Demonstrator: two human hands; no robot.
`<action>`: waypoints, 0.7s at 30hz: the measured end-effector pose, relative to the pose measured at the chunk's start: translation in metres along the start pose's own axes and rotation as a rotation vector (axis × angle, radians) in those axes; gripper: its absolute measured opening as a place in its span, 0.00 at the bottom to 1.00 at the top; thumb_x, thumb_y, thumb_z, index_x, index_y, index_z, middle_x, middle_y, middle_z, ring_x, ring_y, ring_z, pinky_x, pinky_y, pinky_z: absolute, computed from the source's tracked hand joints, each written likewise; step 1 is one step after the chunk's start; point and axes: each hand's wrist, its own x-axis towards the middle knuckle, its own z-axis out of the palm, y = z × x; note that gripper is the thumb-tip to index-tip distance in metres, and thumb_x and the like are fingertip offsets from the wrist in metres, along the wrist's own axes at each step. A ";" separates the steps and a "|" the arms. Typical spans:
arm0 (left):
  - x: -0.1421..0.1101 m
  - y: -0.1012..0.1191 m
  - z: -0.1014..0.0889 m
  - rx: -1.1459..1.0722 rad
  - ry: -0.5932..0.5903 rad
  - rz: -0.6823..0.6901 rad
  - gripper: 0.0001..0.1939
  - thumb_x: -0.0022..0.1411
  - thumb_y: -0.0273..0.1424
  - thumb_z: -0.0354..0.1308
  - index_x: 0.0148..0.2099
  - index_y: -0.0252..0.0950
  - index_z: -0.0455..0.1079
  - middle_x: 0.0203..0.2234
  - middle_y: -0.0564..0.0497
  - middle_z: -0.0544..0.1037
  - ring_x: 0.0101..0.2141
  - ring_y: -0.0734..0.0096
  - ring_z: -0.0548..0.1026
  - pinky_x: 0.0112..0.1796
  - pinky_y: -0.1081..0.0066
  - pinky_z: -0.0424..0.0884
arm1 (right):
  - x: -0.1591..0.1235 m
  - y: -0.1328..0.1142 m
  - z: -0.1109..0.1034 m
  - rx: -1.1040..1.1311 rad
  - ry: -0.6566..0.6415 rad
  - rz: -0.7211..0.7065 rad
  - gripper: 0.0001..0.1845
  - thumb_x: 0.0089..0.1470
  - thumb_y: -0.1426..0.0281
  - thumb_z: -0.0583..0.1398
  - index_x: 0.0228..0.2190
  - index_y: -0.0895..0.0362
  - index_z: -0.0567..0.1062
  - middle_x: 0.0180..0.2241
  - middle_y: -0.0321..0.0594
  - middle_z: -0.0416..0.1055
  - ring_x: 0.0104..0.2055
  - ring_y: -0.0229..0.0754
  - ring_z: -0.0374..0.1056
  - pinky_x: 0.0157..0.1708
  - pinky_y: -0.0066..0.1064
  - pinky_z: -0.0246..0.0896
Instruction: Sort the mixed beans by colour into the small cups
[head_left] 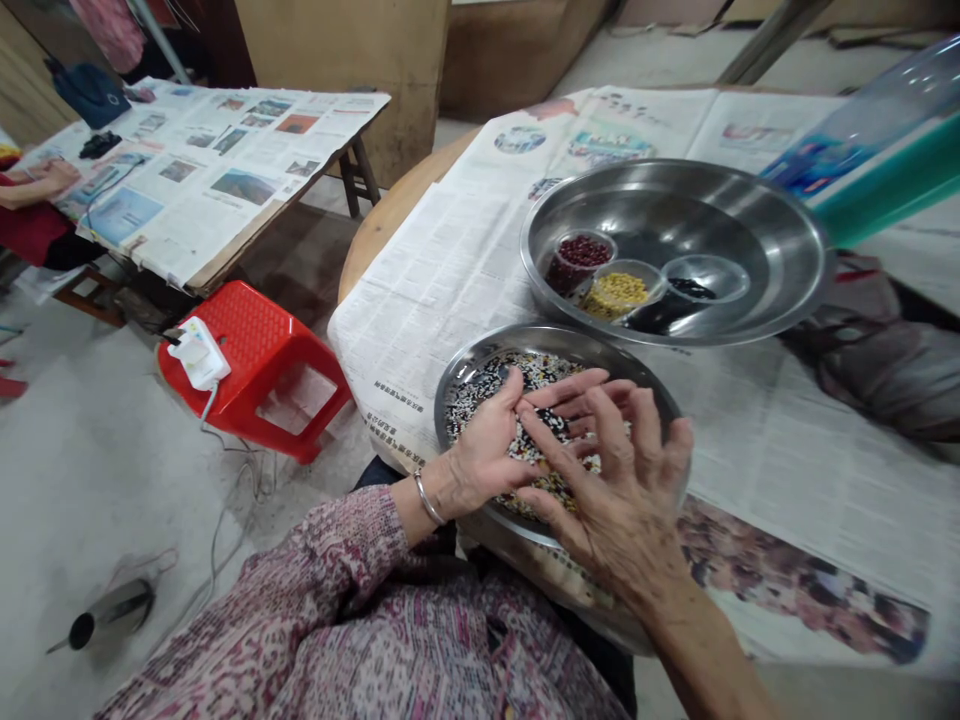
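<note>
While the left hand (491, 440) and right hand (619, 480) spread wide, mixed black, white and yellow grains (551, 372) lie beneath | holder: small round steel bowl (525, 342) | one o'clock from it: large round steel basin (705, 215)

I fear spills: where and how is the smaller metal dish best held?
Probably grip the smaller dish by its left rim, from the left: that raised edge is exposed, while the larger basin crowds its far side and the right hand partly covers its right side.
</note>
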 end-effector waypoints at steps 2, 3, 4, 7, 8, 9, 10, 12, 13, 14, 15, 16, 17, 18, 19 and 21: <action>0.001 0.001 0.000 0.008 0.039 -0.026 0.34 0.74 0.46 0.31 0.65 0.31 0.64 0.58 0.41 0.73 0.54 0.66 0.74 0.49 0.72 0.71 | 0.003 -0.001 0.000 0.028 -0.001 -0.003 0.40 0.59 0.53 0.58 0.68 0.42 0.51 0.73 0.41 0.33 0.73 0.65 0.33 0.66 0.66 0.31; 0.001 0.001 0.000 0.009 0.047 -0.032 0.34 0.74 0.46 0.31 0.65 0.31 0.64 0.59 0.41 0.72 0.54 0.66 0.74 0.47 0.73 0.71 | 0.004 -0.002 0.001 0.051 -0.005 -0.003 0.39 0.59 0.53 0.58 0.67 0.41 0.52 0.73 0.40 0.33 0.73 0.64 0.33 0.66 0.66 0.31; 0.001 0.001 -0.001 0.009 0.043 -0.033 0.34 0.74 0.46 0.31 0.65 0.31 0.64 0.60 0.41 0.71 0.54 0.66 0.74 0.45 0.74 0.72 | 0.004 -0.002 0.000 0.079 -0.009 -0.003 0.38 0.59 0.54 0.58 0.67 0.41 0.53 0.73 0.40 0.34 0.73 0.64 0.33 0.66 0.66 0.31; 0.000 0.002 -0.002 0.007 -0.003 -0.010 0.35 0.74 0.47 0.30 0.64 0.30 0.65 0.63 0.40 0.67 0.56 0.65 0.72 0.43 0.75 0.72 | 0.002 -0.004 0.000 0.159 -0.017 -0.006 0.35 0.59 0.56 0.59 0.65 0.41 0.58 0.73 0.38 0.34 0.73 0.64 0.33 0.66 0.66 0.33; 0.000 0.002 -0.002 0.006 -0.018 0.004 0.35 0.74 0.47 0.29 0.64 0.29 0.65 0.64 0.40 0.66 0.58 0.64 0.71 0.44 0.75 0.71 | 0.001 -0.005 -0.001 0.179 -0.018 -0.010 0.34 0.59 0.57 0.59 0.64 0.41 0.60 0.73 0.37 0.35 0.73 0.63 0.34 0.66 0.65 0.33; 0.000 0.002 -0.003 0.005 -0.030 0.020 0.35 0.74 0.47 0.30 0.64 0.29 0.65 0.64 0.40 0.65 0.59 0.63 0.70 0.46 0.75 0.71 | -0.001 -0.005 -0.002 0.193 -0.019 -0.012 0.32 0.58 0.57 0.60 0.63 0.42 0.62 0.73 0.37 0.36 0.73 0.63 0.35 0.67 0.65 0.34; 0.000 0.002 -0.003 0.008 -0.036 0.032 0.35 0.74 0.47 0.30 0.64 0.29 0.66 0.64 0.40 0.64 0.60 0.62 0.68 0.48 0.74 0.70 | -0.002 -0.005 -0.003 0.203 -0.020 -0.013 0.31 0.58 0.58 0.60 0.62 0.43 0.64 0.73 0.37 0.37 0.73 0.62 0.36 0.67 0.64 0.34; 0.001 0.001 -0.005 0.016 -0.040 0.048 0.35 0.74 0.47 0.32 0.63 0.28 0.67 0.64 0.39 0.65 0.62 0.60 0.67 0.52 0.71 0.68 | -0.006 -0.004 -0.006 0.209 -0.017 -0.012 0.28 0.58 0.59 0.60 0.60 0.45 0.67 0.72 0.38 0.39 0.72 0.62 0.37 0.67 0.64 0.35; 0.002 0.001 -0.006 0.019 -0.039 0.051 0.35 0.74 0.47 0.32 0.63 0.28 0.67 0.63 0.39 0.66 0.62 0.59 0.67 0.54 0.69 0.67 | -0.008 -0.004 -0.007 0.207 -0.010 -0.008 0.28 0.58 0.59 0.61 0.59 0.46 0.68 0.72 0.39 0.39 0.72 0.62 0.38 0.67 0.63 0.36; 0.003 0.000 -0.006 0.019 -0.036 0.054 0.35 0.74 0.47 0.32 0.63 0.28 0.67 0.62 0.38 0.67 0.62 0.59 0.66 0.56 0.67 0.66 | -0.009 -0.003 -0.009 0.204 0.002 -0.003 0.28 0.58 0.59 0.61 0.59 0.46 0.68 0.72 0.39 0.40 0.72 0.62 0.39 0.67 0.63 0.36; 0.004 0.000 -0.007 0.016 -0.033 0.057 0.36 0.74 0.47 0.31 0.63 0.28 0.67 0.62 0.38 0.68 0.62 0.58 0.67 0.58 0.65 0.64 | -0.011 -0.002 -0.010 0.200 0.016 0.004 0.28 0.57 0.60 0.61 0.59 0.46 0.68 0.72 0.39 0.41 0.72 0.61 0.40 0.67 0.62 0.37; 0.005 0.000 -0.007 0.010 -0.031 0.064 0.36 0.74 0.47 0.31 0.63 0.28 0.67 0.61 0.38 0.68 0.62 0.58 0.66 0.60 0.63 0.63 | -0.011 -0.002 -0.011 0.196 0.028 0.013 0.29 0.57 0.60 0.62 0.60 0.45 0.67 0.72 0.39 0.42 0.72 0.61 0.41 0.67 0.62 0.37; 0.006 -0.001 -0.007 0.002 -0.030 0.074 0.36 0.74 0.48 0.31 0.63 0.29 0.66 0.61 0.38 0.69 0.62 0.57 0.66 0.61 0.62 0.61 | -0.011 -0.001 -0.012 0.191 0.038 0.023 0.31 0.57 0.60 0.62 0.61 0.45 0.66 0.72 0.39 0.42 0.72 0.61 0.42 0.67 0.62 0.37; 0.006 -0.001 -0.006 -0.003 -0.029 0.083 0.36 0.74 0.48 0.31 0.63 0.29 0.66 0.61 0.38 0.69 0.62 0.57 0.66 0.62 0.61 0.61 | -0.010 -0.001 -0.012 0.187 0.046 0.031 0.33 0.57 0.60 0.62 0.62 0.44 0.64 0.72 0.39 0.42 0.72 0.61 0.42 0.67 0.62 0.38; 0.006 -0.001 -0.006 -0.006 -0.027 0.091 0.36 0.73 0.48 0.31 0.63 0.29 0.66 0.61 0.38 0.69 0.62 0.57 0.66 0.62 0.60 0.60 | -0.008 -0.002 -0.012 0.183 0.053 0.038 0.35 0.56 0.60 0.62 0.63 0.43 0.61 0.72 0.39 0.42 0.71 0.60 0.43 0.67 0.62 0.38; 0.006 -0.001 -0.003 -0.004 -0.025 0.097 0.36 0.73 0.48 0.31 0.63 0.29 0.67 0.60 0.38 0.70 0.62 0.57 0.66 0.63 0.60 0.60 | -0.002 -0.004 -0.011 0.162 0.061 0.046 0.38 0.57 0.59 0.62 0.66 0.42 0.57 0.72 0.39 0.42 0.72 0.60 0.42 0.67 0.61 0.38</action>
